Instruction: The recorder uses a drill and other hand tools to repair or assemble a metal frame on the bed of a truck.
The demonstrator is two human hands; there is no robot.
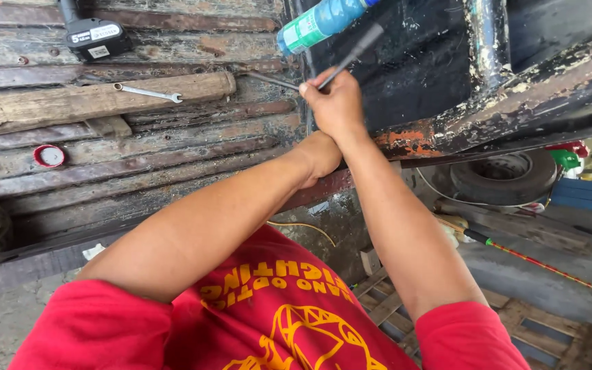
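The right hand (338, 103) held its grip closed around a slim dark tool (351, 56) at the rusted truck bed's (173, 137) far right edge, braced by the left hand (320, 156) beneath the wrist, grip unclear; steady, straight pressure seemed wisest.

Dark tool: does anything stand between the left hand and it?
Yes. The right hand is closed around the handle of the dark tool, and the left hand sits against the right wrist below it, so the right hand itself lies between them.
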